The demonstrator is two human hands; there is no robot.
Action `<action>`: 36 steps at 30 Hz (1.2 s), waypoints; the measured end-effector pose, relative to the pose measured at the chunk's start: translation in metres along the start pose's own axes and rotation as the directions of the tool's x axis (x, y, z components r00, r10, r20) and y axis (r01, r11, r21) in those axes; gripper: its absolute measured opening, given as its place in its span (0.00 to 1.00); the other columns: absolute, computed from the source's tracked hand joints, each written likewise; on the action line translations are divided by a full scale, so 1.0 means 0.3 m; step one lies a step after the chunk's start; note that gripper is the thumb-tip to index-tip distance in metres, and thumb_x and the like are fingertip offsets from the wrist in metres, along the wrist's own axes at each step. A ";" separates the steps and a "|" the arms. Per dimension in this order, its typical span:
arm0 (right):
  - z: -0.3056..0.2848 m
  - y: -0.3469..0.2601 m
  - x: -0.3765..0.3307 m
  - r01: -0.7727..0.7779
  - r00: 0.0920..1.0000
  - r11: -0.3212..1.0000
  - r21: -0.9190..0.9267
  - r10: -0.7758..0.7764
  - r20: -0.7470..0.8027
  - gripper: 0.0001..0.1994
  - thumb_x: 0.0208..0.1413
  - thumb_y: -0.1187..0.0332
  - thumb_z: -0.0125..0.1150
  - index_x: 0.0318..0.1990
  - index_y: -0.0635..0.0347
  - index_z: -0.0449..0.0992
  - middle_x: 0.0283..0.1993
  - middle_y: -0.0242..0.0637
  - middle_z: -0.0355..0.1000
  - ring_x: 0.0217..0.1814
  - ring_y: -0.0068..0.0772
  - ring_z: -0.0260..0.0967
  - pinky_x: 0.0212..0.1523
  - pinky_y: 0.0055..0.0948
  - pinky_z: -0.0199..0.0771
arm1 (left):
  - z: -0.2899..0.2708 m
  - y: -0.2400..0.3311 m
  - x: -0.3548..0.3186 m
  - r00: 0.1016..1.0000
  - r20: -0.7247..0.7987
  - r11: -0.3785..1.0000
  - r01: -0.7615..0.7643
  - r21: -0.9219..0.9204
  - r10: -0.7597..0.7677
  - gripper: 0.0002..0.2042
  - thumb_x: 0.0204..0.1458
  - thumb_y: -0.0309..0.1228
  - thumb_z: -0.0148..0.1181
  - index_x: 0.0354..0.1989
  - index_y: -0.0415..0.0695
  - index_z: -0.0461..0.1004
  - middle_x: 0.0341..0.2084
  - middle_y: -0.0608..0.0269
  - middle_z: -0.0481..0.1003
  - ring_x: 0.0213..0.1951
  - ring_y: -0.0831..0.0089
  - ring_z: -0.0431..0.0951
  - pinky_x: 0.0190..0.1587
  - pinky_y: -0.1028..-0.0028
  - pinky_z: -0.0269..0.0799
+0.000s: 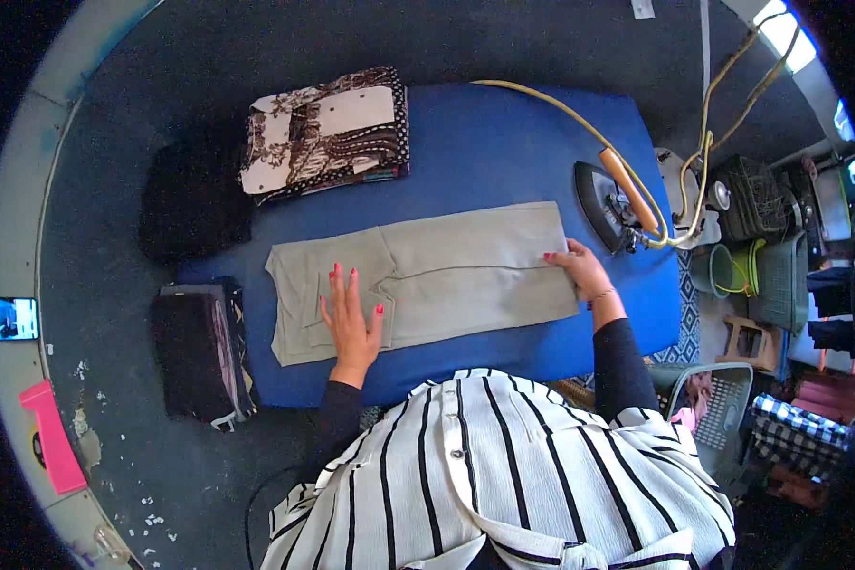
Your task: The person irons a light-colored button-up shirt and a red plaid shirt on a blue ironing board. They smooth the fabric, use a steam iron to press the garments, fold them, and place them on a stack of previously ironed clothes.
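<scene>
Left hand (353, 318) flat, fingers spread, pinning grey trousers (427, 275) mid-board (503, 133); right hand (581, 271) pinches their right-edge hem taut; iron (606, 204) parked aside.

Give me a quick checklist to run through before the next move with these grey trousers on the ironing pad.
1. Left hand flat on the waist end of the grey trousers: ok.
2. Right hand at the leg end, fingertips on the fabric edge: ok.
3. Trousers fully on the blue pad: ok.
4. Iron clear of both hands, at the pad's right edge: ok.
5. Iron on or off: cannot tell.
6. Yellow cord off the trousers: ok.
</scene>
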State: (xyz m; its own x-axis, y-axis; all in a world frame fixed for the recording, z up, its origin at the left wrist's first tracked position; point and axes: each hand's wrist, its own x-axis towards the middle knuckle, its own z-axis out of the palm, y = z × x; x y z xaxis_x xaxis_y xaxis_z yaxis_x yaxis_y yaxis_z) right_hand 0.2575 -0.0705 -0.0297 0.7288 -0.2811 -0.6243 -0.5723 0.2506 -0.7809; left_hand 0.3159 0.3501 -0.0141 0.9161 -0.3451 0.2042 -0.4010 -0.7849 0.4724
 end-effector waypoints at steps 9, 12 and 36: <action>0.512 -0.480 -0.408 0.296 0.918 0.934 0.199 -0.336 0.211 0.37 0.50 0.78 0.62 0.67 0.56 0.51 0.53 0.40 0.69 0.51 0.33 0.70 0.51 0.32 0.73 | -0.141 0.159 0.180 0.983 -0.025 0.578 -0.127 -0.806 0.181 0.32 0.60 0.48 0.41 0.69 0.43 0.50 0.71 0.53 0.41 0.72 0.58 0.40 0.69 0.57 0.34; 0.800 -0.552 -0.473 0.285 0.826 0.951 0.122 -0.309 0.471 0.40 0.52 0.75 0.63 0.69 0.52 0.46 0.46 0.40 0.68 0.47 0.32 0.71 0.48 0.31 0.75 | -0.182 0.119 0.227 0.994 0.109 -0.046 0.108 -0.993 -0.009 0.32 0.61 0.51 0.38 0.68 0.43 0.51 0.69 0.52 0.48 0.69 0.57 0.49 0.67 0.59 0.46; 1.006 -0.015 -0.050 0.612 0.538 -0.129 -0.781 -0.656 0.529 0.25 0.55 0.57 0.54 0.62 0.42 0.63 0.66 0.39 0.56 0.69 0.46 0.48 0.66 0.54 0.45 | -0.236 -0.420 0.100 0.988 0.020 0.961 0.156 -0.230 -0.156 0.28 0.61 0.44 0.45 0.67 0.46 0.54 0.69 0.59 0.51 0.71 0.61 0.43 0.68 0.50 0.32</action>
State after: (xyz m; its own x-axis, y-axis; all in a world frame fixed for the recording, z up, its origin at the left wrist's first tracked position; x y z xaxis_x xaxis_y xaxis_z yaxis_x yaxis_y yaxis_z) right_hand 0.3627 0.2122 -0.0103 0.9665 0.1748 0.1881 0.2258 -0.9273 -0.2984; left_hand 0.3943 0.4751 -0.0066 0.9671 -0.2290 0.1106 -0.2414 -0.6898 0.6825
